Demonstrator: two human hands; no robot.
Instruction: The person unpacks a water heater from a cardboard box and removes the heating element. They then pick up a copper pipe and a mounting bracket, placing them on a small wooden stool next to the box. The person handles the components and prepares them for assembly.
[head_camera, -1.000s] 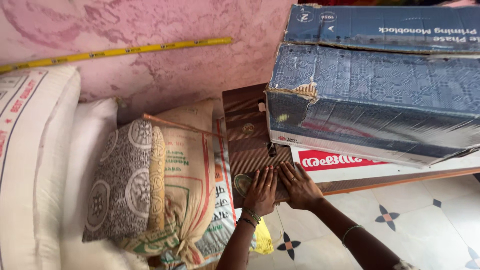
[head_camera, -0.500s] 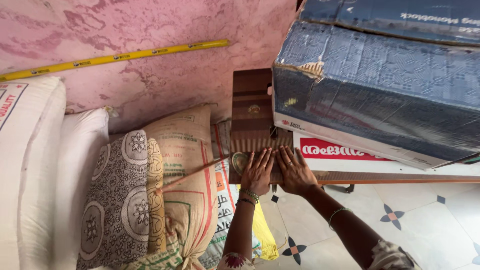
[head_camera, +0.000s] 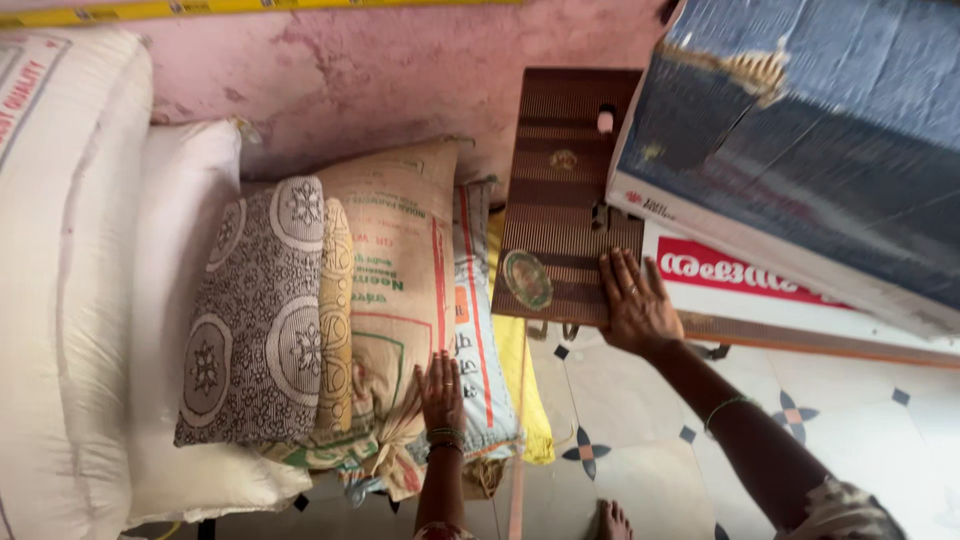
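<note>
Hands at work | our right hand (head_camera: 638, 305) flat, fingers spread, on board (head_camera: 562, 200) (stiff, likely light; take its edges) under box (head_camera: 800, 150) | left hand (head_camera: 441, 392) open on soft sack (head_camera: 400, 290)

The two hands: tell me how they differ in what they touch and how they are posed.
The left hand lies flat on the soft tan woven sack among the stacked bags, while the right hand presses on the hard brown ribbed wooden board. The left hand sits lower, near the sack's tied end; the right hand reaches further forward, beside the cardboard boxes. Both are open, palms down, gripping nothing.
</note>
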